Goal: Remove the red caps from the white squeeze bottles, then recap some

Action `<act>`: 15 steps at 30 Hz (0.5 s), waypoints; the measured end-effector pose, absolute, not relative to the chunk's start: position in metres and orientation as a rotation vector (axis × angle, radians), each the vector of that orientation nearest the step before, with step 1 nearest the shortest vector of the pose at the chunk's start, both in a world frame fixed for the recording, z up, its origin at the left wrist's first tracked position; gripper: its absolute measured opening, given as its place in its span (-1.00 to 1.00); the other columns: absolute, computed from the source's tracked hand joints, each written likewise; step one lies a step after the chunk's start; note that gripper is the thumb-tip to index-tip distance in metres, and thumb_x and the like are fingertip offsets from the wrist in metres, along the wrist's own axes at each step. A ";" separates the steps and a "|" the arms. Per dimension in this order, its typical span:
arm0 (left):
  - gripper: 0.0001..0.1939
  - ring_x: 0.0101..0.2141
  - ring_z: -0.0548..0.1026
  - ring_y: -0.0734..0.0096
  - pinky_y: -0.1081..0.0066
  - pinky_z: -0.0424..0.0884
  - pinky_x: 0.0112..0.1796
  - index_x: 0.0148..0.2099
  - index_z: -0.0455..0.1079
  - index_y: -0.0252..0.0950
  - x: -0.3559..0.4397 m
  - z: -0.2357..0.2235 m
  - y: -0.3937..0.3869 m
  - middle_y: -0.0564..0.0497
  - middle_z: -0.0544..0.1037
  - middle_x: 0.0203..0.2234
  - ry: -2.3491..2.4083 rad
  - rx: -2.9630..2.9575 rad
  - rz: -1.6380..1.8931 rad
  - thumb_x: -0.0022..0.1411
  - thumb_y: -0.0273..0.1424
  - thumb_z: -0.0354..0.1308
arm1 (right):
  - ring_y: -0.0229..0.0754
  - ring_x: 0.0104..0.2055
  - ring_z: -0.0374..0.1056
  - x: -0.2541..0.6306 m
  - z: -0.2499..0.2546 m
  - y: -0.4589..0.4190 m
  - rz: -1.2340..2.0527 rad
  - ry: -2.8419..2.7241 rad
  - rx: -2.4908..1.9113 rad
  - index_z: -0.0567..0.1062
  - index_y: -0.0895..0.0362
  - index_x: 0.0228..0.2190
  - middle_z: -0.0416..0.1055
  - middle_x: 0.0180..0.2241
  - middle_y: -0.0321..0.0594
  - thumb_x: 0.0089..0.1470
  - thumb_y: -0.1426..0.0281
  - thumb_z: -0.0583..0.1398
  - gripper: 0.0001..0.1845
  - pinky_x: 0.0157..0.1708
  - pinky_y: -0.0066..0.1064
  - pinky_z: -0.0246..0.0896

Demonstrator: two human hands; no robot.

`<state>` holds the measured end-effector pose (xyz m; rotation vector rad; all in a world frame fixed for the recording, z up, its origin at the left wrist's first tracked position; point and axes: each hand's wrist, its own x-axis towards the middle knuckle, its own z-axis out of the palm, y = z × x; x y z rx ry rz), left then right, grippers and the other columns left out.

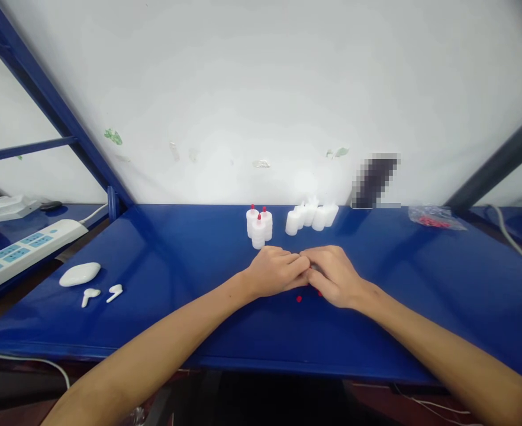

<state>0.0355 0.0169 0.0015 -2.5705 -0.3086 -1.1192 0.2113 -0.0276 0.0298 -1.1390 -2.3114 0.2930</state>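
Note:
My left hand [280,271] and my right hand [333,275] meet over the middle of the blue table, fingers curled and pressed together. Whatever lies between them is hidden by the fingers. Just below the hands sits a small red cap [299,299], and another red piece [319,293] shows partly beside the right thumb. Behind the left hand three white bottles [258,234] with red tips stand upright in a cluster. Farther right, near the wall, is a group of several white bottles [318,218], some of them lying over; no red tips show on these.
At the right back lies a clear plastic bag [436,219] with red pieces inside. On the left are a white earbud case [80,274] and two earbuds [115,292]. A white power strip [28,251] runs along the left side. Blue metal posts [61,112] frame the table.

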 end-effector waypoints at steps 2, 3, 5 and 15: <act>-0.58 -0.64 0.29 0.57 0.48 0.12 -0.55 -0.45 0.22 -0.30 0.032 0.001 0.017 0.14 0.36 -0.66 -0.470 -2.710 -1.152 0.45 -0.24 -0.12 | -0.24 -0.57 0.15 0.218 0.028 -0.021 0.262 -2.298 -1.110 0.23 0.09 -0.56 0.29 -0.60 -0.31 0.11 0.23 0.03 -0.72 -0.49 -0.38 -0.06; -0.56 -0.65 0.25 0.58 0.49 0.12 -0.55 -0.48 0.20 -0.30 0.030 0.002 0.017 0.14 0.33 -0.68 -0.632 -2.766 -1.194 0.45 -0.23 -0.12 | -0.22 -0.54 0.20 0.223 0.027 -0.017 0.243 -2.277 -1.114 0.31 0.10 -0.50 0.34 -0.56 -0.30 0.14 0.17 0.04 -0.70 -0.47 -0.38 -0.02; -0.52 -0.66 0.16 0.60 0.51 0.07 -0.56 -0.55 0.13 -0.30 0.023 0.005 0.019 0.16 0.23 -0.71 -1.066 -2.792 -1.276 0.42 -0.21 -0.10 | -0.19 -0.50 0.28 0.235 0.025 -0.007 0.217 -2.179 -1.161 0.42 0.11 -0.37 0.41 -0.51 -0.27 0.18 0.11 0.05 -0.66 -0.42 -0.36 0.06; -0.46 -0.71 0.10 0.55 0.46 -0.08 -0.58 -0.65 0.17 -0.29 -0.003 0.012 0.036 0.11 0.22 -0.76 -1.557 -2.801 -0.723 0.31 -0.13 0.07 | -0.20 -0.55 0.21 0.252 0.001 0.016 0.547 -1.645 -1.158 0.42 0.11 -0.47 0.27 -0.62 -0.32 0.12 0.26 0.06 -0.76 -0.48 -0.35 0.09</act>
